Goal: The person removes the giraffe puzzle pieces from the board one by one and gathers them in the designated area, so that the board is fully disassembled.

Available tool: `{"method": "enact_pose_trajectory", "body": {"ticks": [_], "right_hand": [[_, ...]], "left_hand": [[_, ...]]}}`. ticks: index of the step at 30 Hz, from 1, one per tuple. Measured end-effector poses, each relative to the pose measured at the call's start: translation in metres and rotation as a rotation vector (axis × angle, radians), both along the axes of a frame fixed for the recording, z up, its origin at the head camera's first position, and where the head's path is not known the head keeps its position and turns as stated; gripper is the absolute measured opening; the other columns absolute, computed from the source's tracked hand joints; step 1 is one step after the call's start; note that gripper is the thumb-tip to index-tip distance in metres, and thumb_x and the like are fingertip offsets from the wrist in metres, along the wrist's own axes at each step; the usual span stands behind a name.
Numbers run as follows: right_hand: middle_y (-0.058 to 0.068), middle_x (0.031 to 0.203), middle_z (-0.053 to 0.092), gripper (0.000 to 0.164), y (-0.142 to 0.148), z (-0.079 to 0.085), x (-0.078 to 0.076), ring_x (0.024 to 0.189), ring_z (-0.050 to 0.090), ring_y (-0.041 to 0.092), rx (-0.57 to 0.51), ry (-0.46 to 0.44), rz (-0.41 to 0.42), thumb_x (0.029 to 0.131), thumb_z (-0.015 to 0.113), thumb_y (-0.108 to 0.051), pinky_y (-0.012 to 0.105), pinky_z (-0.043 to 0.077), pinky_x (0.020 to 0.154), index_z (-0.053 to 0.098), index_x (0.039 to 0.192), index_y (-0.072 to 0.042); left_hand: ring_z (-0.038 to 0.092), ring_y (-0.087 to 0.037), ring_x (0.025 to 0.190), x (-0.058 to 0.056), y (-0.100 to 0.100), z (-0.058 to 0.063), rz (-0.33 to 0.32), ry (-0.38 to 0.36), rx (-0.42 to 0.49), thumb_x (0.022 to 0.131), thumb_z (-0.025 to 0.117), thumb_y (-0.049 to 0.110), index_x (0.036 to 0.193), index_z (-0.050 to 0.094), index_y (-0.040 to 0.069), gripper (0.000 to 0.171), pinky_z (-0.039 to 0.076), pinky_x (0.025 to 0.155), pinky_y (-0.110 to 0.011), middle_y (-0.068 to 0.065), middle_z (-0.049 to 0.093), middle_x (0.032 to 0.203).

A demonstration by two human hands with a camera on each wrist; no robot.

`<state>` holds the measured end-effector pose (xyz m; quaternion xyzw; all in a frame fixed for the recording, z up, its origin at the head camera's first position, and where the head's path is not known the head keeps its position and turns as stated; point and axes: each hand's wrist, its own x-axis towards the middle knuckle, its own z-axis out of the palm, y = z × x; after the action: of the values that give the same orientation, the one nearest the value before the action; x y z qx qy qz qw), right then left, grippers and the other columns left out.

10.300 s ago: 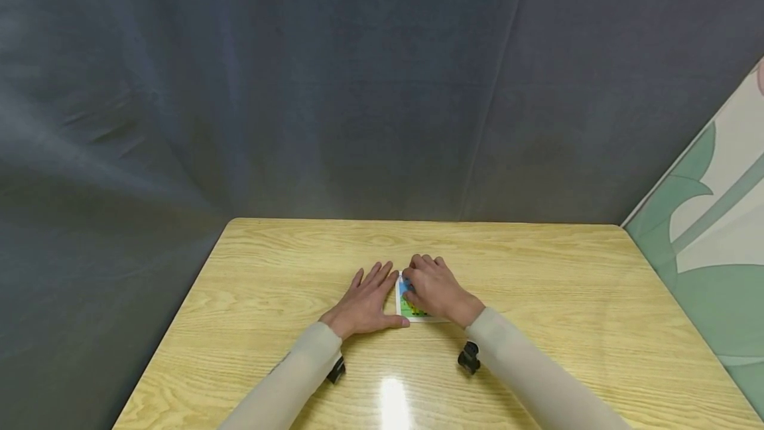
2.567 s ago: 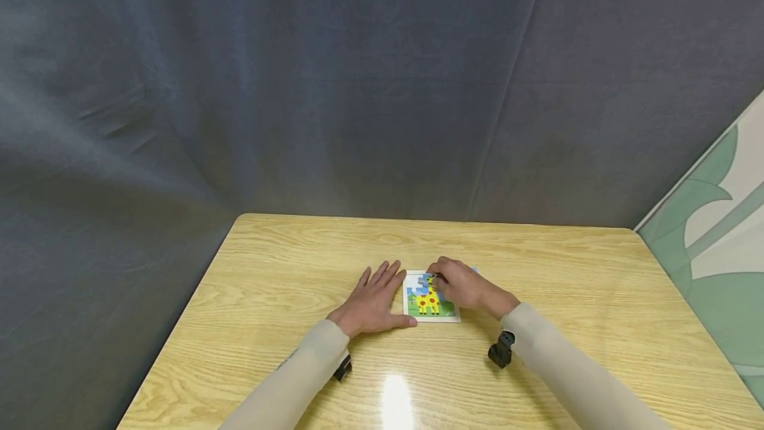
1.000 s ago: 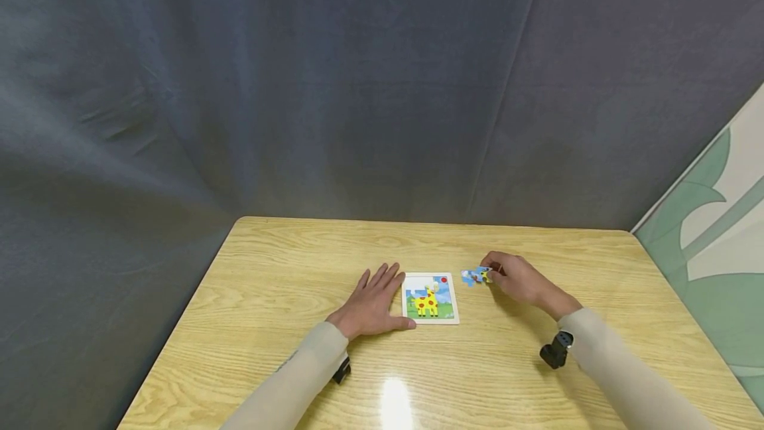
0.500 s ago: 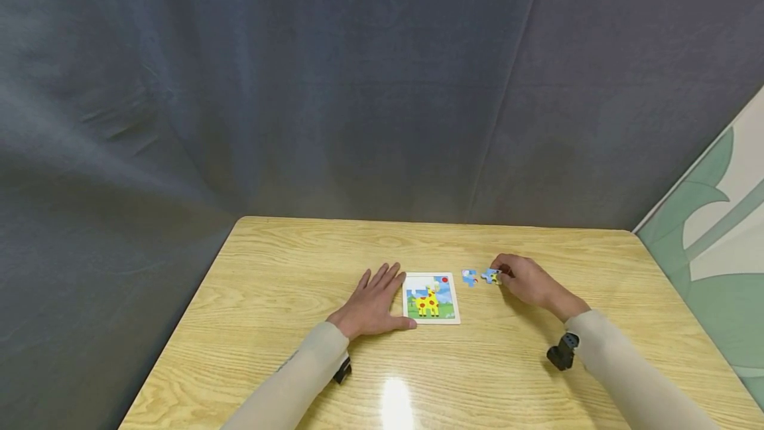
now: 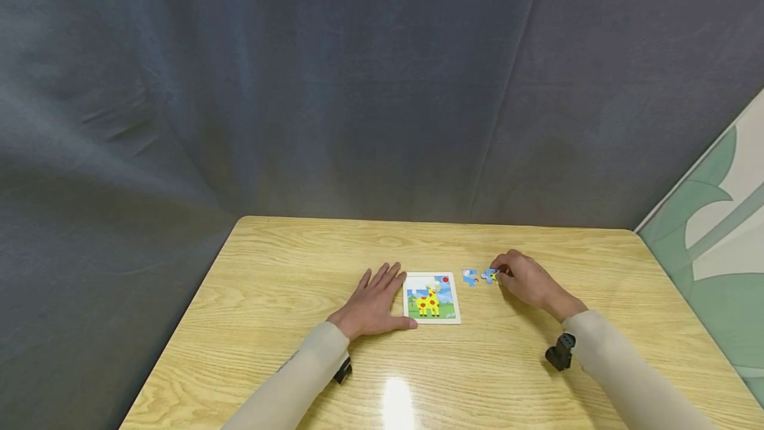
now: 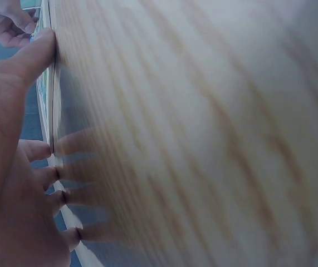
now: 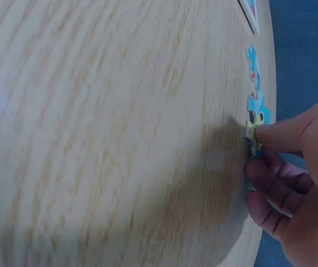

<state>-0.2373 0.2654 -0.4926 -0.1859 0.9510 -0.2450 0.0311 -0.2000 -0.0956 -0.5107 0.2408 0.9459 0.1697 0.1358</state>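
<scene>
A small jigsaw puzzle in a white frame, its picture a yellow giraffe, lies on the table. Its upper left part shows bare white backing. My left hand rests flat with spread fingers, index fingertip and thumb at the frame's left side. Right of the frame lies a blue puzzle piece. Beside that piece, my right hand pinches a blue and yellow puzzle piece at its right end, low at the tabletop. In the right wrist view the thumb covers part of it.
The wood-grain table has a dark curtain behind its far edge. A patterned green and white panel stands along the right side. Black wrist cameras hang below the sleeves.
My right hand has gone from over the puzzle to the table on its right, bringing out the giraffe-head piece and sliding it apart from the blue piece. The left hand stays at the frame.
</scene>
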Motion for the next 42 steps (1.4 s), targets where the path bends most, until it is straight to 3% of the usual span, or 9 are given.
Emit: {"method": "enact_pose_trajectory", "body": {"ticks": [8,23,28,42], "right_hand": [[0.008,0.097,0.065,0.014,-0.002,-0.004,0.001,0.083,0.063,0.014,0.031,0.046,-0.014,0.099,0.067,-0.001,0.034,0.054,0.072,0.075,0.110,0.000],[0.009,0.105,0.064,0.020,-0.009,0.002,0.003,0.086,0.062,0.016,0.054,0.045,-0.022,0.104,0.065,-0.011,0.038,0.055,0.075,0.071,0.119,0.000],[0.009,0.104,0.065,0.020,-0.023,0.006,0.004,0.086,0.063,0.017,0.057,0.043,0.008,0.102,0.067,-0.010,0.040,0.057,0.076,0.072,0.119,0.000],[0.006,0.098,0.067,0.017,-0.062,0.009,0.007,0.081,0.056,0.011,0.061,0.065,0.120,0.099,0.072,-0.007,0.030,0.052,0.072,0.077,0.114,-0.001]], "left_hand": [[0.008,-0.026,0.171,0.001,0.000,0.001,-0.001,0.001,0.001,0.093,0.066,0.072,0.172,0.023,0.017,0.106,0.010,0.138,-0.057,-0.004,0.010,0.183],[0.008,-0.026,0.171,0.000,0.000,-0.001,-0.004,0.002,-0.006,0.094,0.065,0.073,0.172,0.023,0.017,0.105,0.010,0.138,-0.057,-0.004,0.010,0.183],[0.008,-0.026,0.171,0.000,0.001,-0.001,-0.004,0.003,-0.006,0.093,0.065,0.073,0.172,0.023,0.017,0.106,0.010,0.138,-0.057,-0.004,0.010,0.183],[0.006,-0.025,0.171,0.000,0.002,0.000,0.001,-0.005,-0.016,0.093,0.065,0.074,0.172,0.022,0.018,0.106,0.009,0.138,-0.056,-0.002,0.008,0.183]]}}
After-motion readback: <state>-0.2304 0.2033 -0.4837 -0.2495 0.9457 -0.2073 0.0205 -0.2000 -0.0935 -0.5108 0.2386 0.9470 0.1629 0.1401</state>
